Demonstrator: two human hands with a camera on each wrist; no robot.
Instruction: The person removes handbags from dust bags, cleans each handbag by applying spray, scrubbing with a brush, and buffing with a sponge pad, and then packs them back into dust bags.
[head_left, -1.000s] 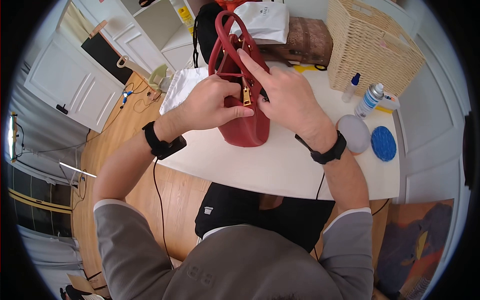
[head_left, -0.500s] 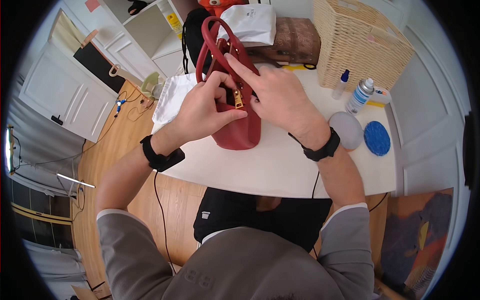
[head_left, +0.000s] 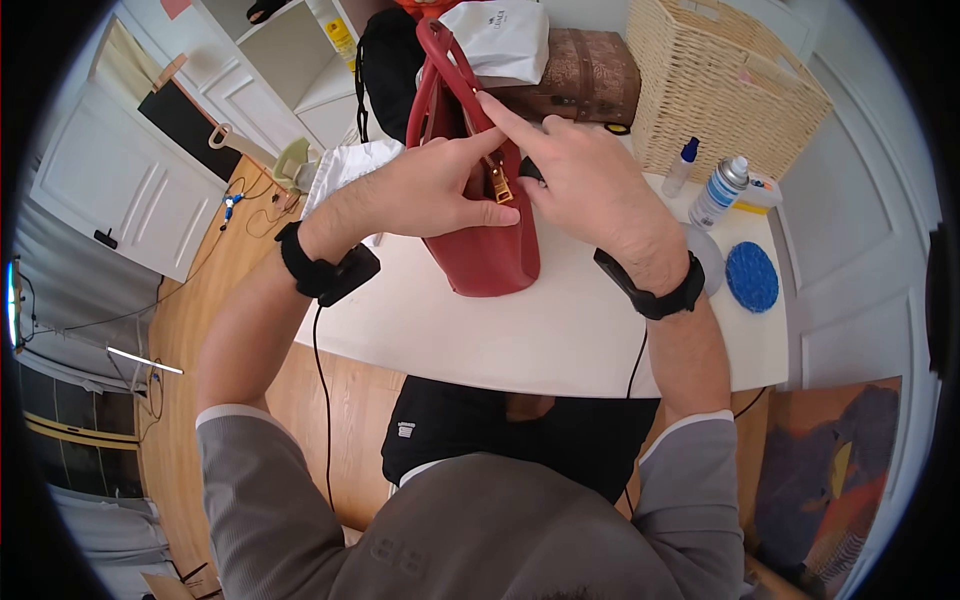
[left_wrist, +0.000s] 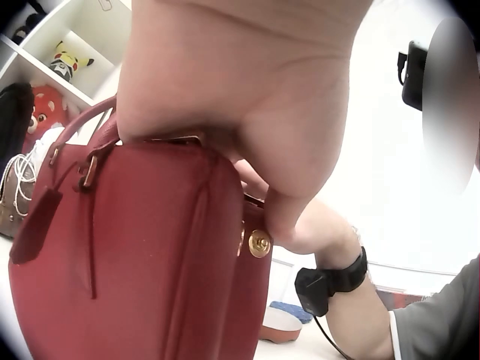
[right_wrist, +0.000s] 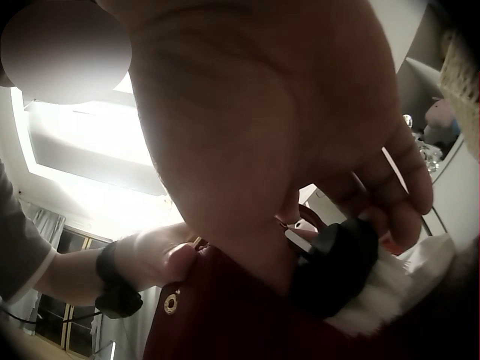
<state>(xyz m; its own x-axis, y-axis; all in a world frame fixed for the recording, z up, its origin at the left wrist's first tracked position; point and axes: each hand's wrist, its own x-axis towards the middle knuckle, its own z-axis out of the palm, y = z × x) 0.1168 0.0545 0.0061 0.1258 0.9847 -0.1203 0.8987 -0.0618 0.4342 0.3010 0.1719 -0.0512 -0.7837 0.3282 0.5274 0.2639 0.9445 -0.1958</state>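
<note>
A red leather handbag [head_left: 485, 260] stands upright on the white table, its handles [head_left: 435, 90] raised. My left hand [head_left: 425, 195] grips the rim at the near end of the bag's top, thumb outside, beside a gold zipper pull [head_left: 501, 186]. A gold snap [left_wrist: 259, 244] shows on the bag's end in the left wrist view. My right hand [head_left: 595, 185] is at the bag's right side, index finger stretched toward the handles. In the right wrist view its other fingers curl about a black-handled brush [right_wrist: 337, 262] with white bristles [right_wrist: 382, 289], close against the bag.
Right of the bag stand a spray can [head_left: 718, 192], a small blue-capped bottle [head_left: 681, 168], a blue disc [head_left: 752, 277] and a grey disc partly behind my wrist. Behind are a wicker basket [head_left: 725, 100], a brown patterned case [head_left: 590, 75] and a white pouch [head_left: 500, 40]. White cloth [head_left: 345, 170] lies left.
My left index finger has straightened across the bag's opening toward my right hand, where it was bent before. The handles lean slightly differently. The head view has shifted a little.
</note>
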